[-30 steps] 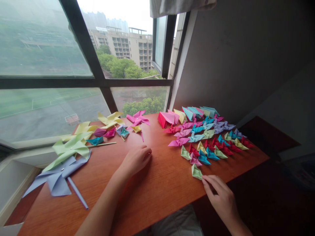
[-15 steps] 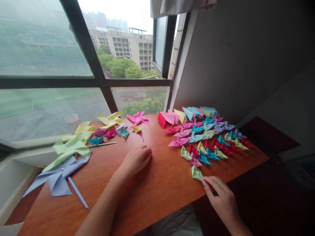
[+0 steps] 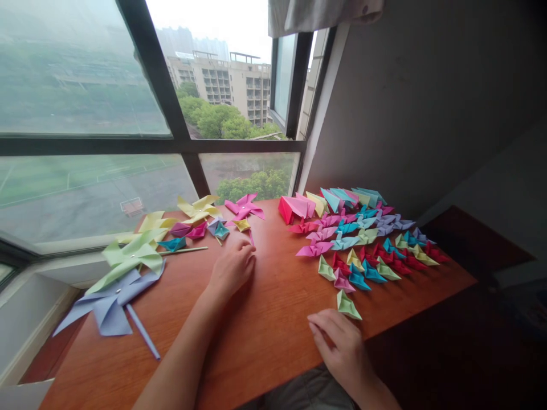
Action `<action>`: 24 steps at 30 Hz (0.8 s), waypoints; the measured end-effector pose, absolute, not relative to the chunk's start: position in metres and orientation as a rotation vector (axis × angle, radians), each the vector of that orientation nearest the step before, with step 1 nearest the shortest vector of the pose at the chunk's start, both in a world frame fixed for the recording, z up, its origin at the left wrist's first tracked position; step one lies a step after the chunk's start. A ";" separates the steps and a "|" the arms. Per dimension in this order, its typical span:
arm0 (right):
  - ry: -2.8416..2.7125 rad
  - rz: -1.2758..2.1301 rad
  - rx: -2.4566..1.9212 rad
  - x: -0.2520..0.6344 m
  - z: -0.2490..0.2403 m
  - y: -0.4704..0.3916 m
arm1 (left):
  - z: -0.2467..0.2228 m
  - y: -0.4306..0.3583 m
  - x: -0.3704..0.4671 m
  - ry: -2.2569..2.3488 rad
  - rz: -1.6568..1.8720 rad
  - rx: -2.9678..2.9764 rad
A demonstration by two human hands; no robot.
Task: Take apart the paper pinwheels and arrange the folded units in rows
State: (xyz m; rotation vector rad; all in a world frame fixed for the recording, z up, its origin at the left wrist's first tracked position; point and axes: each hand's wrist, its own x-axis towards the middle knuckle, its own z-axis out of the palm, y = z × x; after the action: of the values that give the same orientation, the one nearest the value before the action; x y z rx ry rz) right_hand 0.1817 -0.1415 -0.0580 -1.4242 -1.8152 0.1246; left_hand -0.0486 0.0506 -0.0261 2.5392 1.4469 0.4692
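Observation:
My left hand (image 3: 233,263) rests low over the table with loosely bent fingers and nothing seen in it. Just beyond its knuckles are a pink stick (image 3: 252,237) and a small yellow paper boat (image 3: 241,225). My right hand (image 3: 339,346) hovers by the near edge, thumb and forefinger slightly parted and holding nothing. A light green paper boat (image 3: 348,306) stands on the table beyond and right of its fingers, apart from them. Behind that boat lie rows of other folded boats, among them a pink one (image 3: 343,280) and a blue one (image 3: 358,278).
Paper pinwheels, including a purple one (image 3: 115,299) and a green one (image 3: 133,254), line the left side of the wooden table (image 3: 273,319). Paper cranes (image 3: 314,249) and paper planes (image 3: 299,208) fill the back right. A window (image 3: 239,145) borders the far side.
My right hand has let go of the light green boat and moved left, away from it. My left hand has shifted slightly left and away from me. The view has shifted a little.

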 end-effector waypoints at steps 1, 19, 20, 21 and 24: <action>-1.835 0.163 -1.413 0.174 -0.061 -0.135 | -0.027 0.054 -0.053 1.557 0.511 2.506; -1.756 0.350 -1.420 0.156 -0.075 -0.108 | -0.032 0.074 -0.083 1.741 0.634 2.322; -1.744 0.360 -1.416 0.156 -0.075 -0.108 | -0.031 0.072 -0.079 1.670 0.640 2.340; -1.727 0.372 -1.412 0.156 -0.074 -0.107 | -0.030 0.069 -0.075 1.590 0.641 2.357; -1.659 0.391 -1.420 0.158 -0.073 -0.106 | -0.027 0.056 -0.056 1.306 0.598 2.398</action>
State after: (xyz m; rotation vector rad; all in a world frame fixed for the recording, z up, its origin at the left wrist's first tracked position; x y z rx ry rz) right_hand 0.1580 -0.1061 -0.0730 -1.4202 -1.6593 0.3907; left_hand -0.0557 0.0565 -0.0268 2.3983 1.3055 0.5983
